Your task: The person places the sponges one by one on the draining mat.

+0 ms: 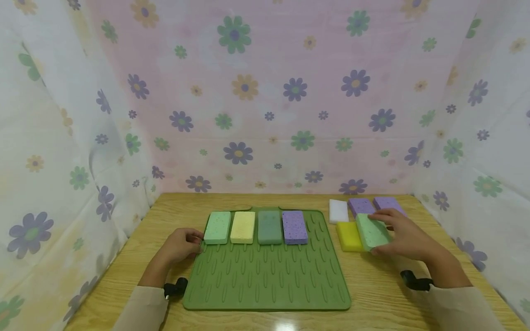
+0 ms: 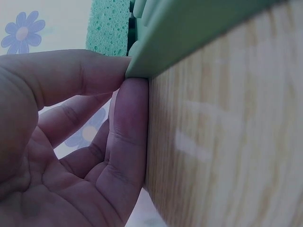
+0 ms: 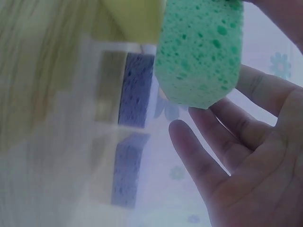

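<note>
My right hand grips a light green sponge between thumb and fingers, tilted and overlapping a yellow sponge in the head view. Pores and cut corners show on the held sponge in the right wrist view. At the left side of a green ridged drying mat, my left hand pinches the rim; thumb and finger meet at the mat's edge in the left wrist view. Along the mat's far side stand a light green sponge, a pale yellow sponge, a grey-green sponge and a purple sponge.
Behind the right hand lie a white sponge and two purple sponges, one left and one right. The wooden table ends at a flowered cloth, which hangs at the back and both sides.
</note>
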{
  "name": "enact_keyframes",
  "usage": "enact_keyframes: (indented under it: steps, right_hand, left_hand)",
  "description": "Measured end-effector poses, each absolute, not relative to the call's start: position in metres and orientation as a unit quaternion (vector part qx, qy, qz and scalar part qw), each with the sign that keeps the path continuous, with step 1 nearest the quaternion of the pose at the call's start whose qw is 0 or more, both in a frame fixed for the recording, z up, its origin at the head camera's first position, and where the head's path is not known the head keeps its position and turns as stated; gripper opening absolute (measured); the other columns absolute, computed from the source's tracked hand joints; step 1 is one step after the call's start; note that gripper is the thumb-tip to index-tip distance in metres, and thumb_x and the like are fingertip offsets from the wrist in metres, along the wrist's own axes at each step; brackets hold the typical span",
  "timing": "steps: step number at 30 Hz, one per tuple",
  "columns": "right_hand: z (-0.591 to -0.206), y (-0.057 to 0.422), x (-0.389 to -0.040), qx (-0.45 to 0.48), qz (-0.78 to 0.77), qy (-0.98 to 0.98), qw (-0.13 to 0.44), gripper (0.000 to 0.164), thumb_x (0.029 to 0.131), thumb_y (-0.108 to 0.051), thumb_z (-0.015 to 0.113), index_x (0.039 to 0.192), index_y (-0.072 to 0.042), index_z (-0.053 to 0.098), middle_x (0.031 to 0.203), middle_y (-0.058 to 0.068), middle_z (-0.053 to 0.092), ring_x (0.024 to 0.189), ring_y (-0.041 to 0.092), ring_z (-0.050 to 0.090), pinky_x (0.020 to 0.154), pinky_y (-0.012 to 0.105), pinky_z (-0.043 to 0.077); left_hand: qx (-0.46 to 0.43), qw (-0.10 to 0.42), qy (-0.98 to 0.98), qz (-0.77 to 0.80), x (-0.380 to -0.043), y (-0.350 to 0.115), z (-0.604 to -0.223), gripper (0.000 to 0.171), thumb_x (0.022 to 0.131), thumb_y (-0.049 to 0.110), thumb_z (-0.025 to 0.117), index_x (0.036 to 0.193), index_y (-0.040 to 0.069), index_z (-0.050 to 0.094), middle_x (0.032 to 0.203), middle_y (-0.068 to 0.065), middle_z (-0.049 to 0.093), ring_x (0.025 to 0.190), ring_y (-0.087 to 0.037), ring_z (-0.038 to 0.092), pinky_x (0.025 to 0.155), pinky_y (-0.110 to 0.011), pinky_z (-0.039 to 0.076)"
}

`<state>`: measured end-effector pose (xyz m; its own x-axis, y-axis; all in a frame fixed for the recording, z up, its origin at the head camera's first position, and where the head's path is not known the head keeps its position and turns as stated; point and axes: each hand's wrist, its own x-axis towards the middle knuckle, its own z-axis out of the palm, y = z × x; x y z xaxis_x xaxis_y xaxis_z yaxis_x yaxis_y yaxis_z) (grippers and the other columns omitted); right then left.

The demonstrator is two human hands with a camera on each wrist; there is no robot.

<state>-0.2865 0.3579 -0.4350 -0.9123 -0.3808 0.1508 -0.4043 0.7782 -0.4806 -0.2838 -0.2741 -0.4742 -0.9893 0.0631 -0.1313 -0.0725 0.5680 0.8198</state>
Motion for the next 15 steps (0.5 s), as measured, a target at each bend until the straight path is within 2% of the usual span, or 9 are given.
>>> enact_keyframes:
  steps: [5,11,15]
  right_hand:
    - [-0.433,0.344,-0.291,0.218,0.258,-0.941,0.034,0.097,0.075,-0.048,0.092,0.152,-0.005,0.051,0.155,0.025,0.037,0.131,0.049,0.048,0.094,0.065,0.051]
    - [-0.433,0.328,-0.294,0.221,0.260,-0.939,0.033,0.096,0.073,-0.045,0.093,0.150,-0.004,0.052,0.155,0.025,0.038,0.140,0.053,0.037,0.097,0.067,0.048]
    - [-0.436,0.318,-0.300,0.214,0.257,-0.942,0.029,0.099,0.072,-0.048,0.093,0.152,-0.008,0.051,0.156,0.021,0.038,0.139,0.049,0.042,0.099,0.065,0.049]
  left_hand:
    - [0.000,0.073,0.880,0.469,-0.284,-0.275,-0.473,0.037,0.088,0.001,0.073,0.125,-0.004,0.068,0.108,-0.017,0.065,0.090,-0.022,0.065,0.073,-0.038,0.061]
    - [0.000,0.077,0.876,0.476,-0.283,-0.275,-0.474,0.038,0.089,0.001,0.073,0.126,-0.004,0.067,0.109,-0.017,0.065,0.090,-0.022,0.065,0.074,-0.038,0.061]
    - [-0.001,0.077,0.876,0.476,-0.283,-0.274,-0.472,0.038,0.089,0.001,0.073,0.126,-0.004,0.067,0.109,-0.017,0.065,0.091,-0.022,0.065,0.074,-0.038,0.061]
